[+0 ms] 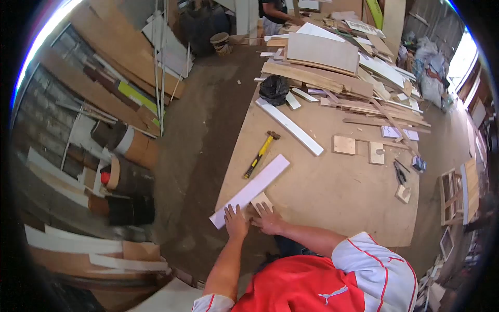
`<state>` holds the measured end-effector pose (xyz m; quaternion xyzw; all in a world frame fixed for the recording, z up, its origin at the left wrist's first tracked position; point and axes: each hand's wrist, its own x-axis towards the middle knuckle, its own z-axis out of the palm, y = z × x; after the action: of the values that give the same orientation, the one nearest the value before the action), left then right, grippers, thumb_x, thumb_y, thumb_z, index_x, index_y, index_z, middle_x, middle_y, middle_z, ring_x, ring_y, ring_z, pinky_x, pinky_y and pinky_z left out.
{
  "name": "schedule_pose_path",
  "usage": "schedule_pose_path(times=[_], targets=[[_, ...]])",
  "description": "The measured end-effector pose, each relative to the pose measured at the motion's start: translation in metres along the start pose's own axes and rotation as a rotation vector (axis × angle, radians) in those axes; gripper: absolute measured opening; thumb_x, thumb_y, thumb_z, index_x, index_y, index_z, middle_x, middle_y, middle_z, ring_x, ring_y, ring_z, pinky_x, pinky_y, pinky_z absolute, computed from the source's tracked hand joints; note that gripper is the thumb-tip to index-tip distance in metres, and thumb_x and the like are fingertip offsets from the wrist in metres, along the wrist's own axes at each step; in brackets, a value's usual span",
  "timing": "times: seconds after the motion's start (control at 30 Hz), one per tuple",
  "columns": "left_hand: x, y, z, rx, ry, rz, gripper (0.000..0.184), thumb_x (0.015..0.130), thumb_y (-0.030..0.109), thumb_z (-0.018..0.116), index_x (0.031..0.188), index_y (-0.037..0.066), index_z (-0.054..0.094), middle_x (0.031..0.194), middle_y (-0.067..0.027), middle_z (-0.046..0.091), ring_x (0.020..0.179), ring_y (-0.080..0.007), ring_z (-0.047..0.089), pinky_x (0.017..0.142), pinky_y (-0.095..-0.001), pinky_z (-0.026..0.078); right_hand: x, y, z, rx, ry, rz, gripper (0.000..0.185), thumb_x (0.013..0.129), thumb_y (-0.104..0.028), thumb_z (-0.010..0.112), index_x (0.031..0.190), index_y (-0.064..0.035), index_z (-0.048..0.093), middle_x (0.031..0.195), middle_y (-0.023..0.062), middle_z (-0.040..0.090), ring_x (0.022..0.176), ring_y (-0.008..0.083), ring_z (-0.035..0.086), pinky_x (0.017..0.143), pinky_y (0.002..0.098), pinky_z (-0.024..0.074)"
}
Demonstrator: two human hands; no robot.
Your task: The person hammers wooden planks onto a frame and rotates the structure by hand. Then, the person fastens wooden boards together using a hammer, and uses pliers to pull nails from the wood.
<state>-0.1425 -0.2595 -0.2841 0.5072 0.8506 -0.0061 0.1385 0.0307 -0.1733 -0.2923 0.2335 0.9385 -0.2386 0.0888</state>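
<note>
My left hand [236, 222] lies with fingers stretched over the lower end of a long white board [260, 178], which sits at an angle on the table's near left corner. Beside it, my right hand [268, 218] has its fingers spread over a small light wooden block [261, 199] that appears to touch the board's side. Part of the block is hidden under the fingers. A hammer [261, 154] with a yellow and black handle rests just beyond the board.
On the table [312, 203] are another white strip [289, 126], a square wooden piece [343, 145], pliers [400, 174] and a black plastic bag [274, 90]. Stacked boards [322, 52] cover the far end, where another person [274, 11] stands. Barrels [130, 177] stand left.
</note>
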Motion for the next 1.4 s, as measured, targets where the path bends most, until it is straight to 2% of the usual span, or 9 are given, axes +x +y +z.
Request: schedule_pose_path(times=[0.13, 0.27, 0.33, 0.57, 0.63, 0.73, 0.93, 1.23, 1.4], targets=[[0.031, -0.031, 0.001, 0.138, -0.112, 0.150, 0.100, 0.085, 0.051, 0.077, 0.160, 0.007, 0.028, 0.165, -0.0286, 0.021, 0.154, -0.0479, 0.018, 0.124, -0.0587, 0.020, 0.024, 0.005, 0.002, 0.155, 0.025, 0.190, 0.072, 0.088, -0.044, 0.071, 0.153, -0.0246, 0.048, 0.166, 0.0304, 0.019, 0.153, 0.0515, 0.021, 0.114, 0.0731, 0.0263], [0.057, -0.050, 0.013, 0.108, -0.119, 0.313, 0.094, 0.089, 0.048, 0.074, 0.160, 0.008, 0.027, 0.159, -0.0309, 0.031, 0.148, -0.0506, 0.028, 0.123, -0.0602, 0.021, 0.024, 0.021, 0.007, 0.151, 0.074, 0.334, 0.065, 0.092, -0.045, 0.069, 0.151, -0.0261, 0.051, 0.168, 0.0271, 0.017, 0.154, 0.0485, 0.019, 0.116, 0.0716, 0.0260], [0.066, -0.057, 0.025, 0.138, -0.119, 0.349, 0.088, 0.090, 0.047, 0.073, 0.158, 0.008, 0.032, 0.154, -0.0305, 0.036, 0.144, -0.0504, 0.034, 0.121, -0.0604, 0.024, 0.014, 0.031, -0.013, 0.136, -0.008, 0.455, 0.063, 0.092, -0.045, 0.068, 0.150, -0.0262, 0.052, 0.167, 0.0273, 0.019, 0.154, 0.0493, 0.021, 0.116, 0.0719, 0.0267], [0.110, -0.080, 0.000, 0.069, -0.138, 0.593, 0.063, 0.091, 0.034, 0.073, 0.140, 0.006, 0.046, 0.139, -0.0265, 0.047, 0.127, -0.0467, 0.049, 0.104, -0.0562, 0.046, -0.015, 0.073, -0.024, 0.077, 0.202, 0.880, 0.067, 0.086, -0.042, 0.074, 0.145, -0.0163, 0.056, 0.164, 0.0280, 0.027, 0.150, 0.0469, 0.030, 0.113, 0.0658, 0.0351], [0.124, -0.075, -0.018, -0.040, -0.138, 0.645, 0.062, 0.092, 0.032, 0.072, 0.139, 0.004, 0.044, 0.136, -0.0278, 0.048, 0.125, -0.0476, 0.049, 0.101, -0.0550, 0.049, -0.024, 0.074, -0.028, 0.085, 0.215, 0.993, 0.069, 0.084, -0.040, 0.075, 0.143, -0.0103, 0.055, 0.159, 0.0299, 0.035, 0.146, 0.0451, 0.037, 0.109, 0.0640, 0.0407], [0.151, -0.067, -0.028, -0.183, -0.205, 0.689, 0.062, 0.094, 0.032, 0.070, 0.139, 0.001, 0.040, 0.134, -0.0311, 0.049, 0.124, -0.0493, 0.049, 0.102, -0.0555, 0.048, -0.023, 0.072, -0.032, 0.112, 0.266, 1.094, 0.063, 0.085, -0.039, 0.078, 0.139, -0.0135, 0.060, 0.155, 0.0263, 0.040, 0.144, 0.0427, 0.041, 0.110, 0.0597, 0.0417], [0.178, -0.031, -0.048, -0.268, -0.289, 0.673, 0.061, 0.099, 0.035, 0.065, 0.139, -0.003, 0.038, 0.133, -0.0360, 0.049, 0.124, -0.0520, 0.048, 0.105, -0.0572, 0.043, 0.004, 0.113, -0.084, 0.316, 0.311, 1.130, 0.062, 0.083, -0.038, 0.080, 0.135, -0.0108, 0.061, 0.145, 0.0234, 0.051, 0.139, 0.0405, 0.046, 0.109, 0.0536, 0.0450], [0.178, -0.014, -0.023, -0.343, -0.316, 0.655, 0.061, 0.099, 0.036, 0.065, 0.136, -0.006, 0.041, 0.131, -0.0347, 0.050, 0.124, -0.0519, 0.047, 0.103, -0.0573, 0.044, 0.057, 0.261, -0.126, -0.117, 0.727, 1.111, 0.070, 0.088, -0.038, 0.075, 0.144, -0.0056, 0.049, 0.141, 0.0211, 0.053, 0.137, 0.0364, 0.048, 0.108, 0.0558, 0.0428], [0.170, -0.012, -0.011, -0.368, -0.281, 0.640, 0.059, 0.099, 0.034, 0.067, 0.135, -0.006, 0.042, 0.130, -0.0337, 0.051, 0.123, -0.0511, 0.050, 0.103, -0.0556, 0.045, 0.062, 0.291, -0.112, 0.053, 0.525, 1.111, 0.055, 0.088, -0.034, 0.074, 0.132, -0.0063, 0.057, 0.131, 0.0175, 0.059, 0.131, 0.0340, 0.053, 0.107, 0.0566, 0.0427]])
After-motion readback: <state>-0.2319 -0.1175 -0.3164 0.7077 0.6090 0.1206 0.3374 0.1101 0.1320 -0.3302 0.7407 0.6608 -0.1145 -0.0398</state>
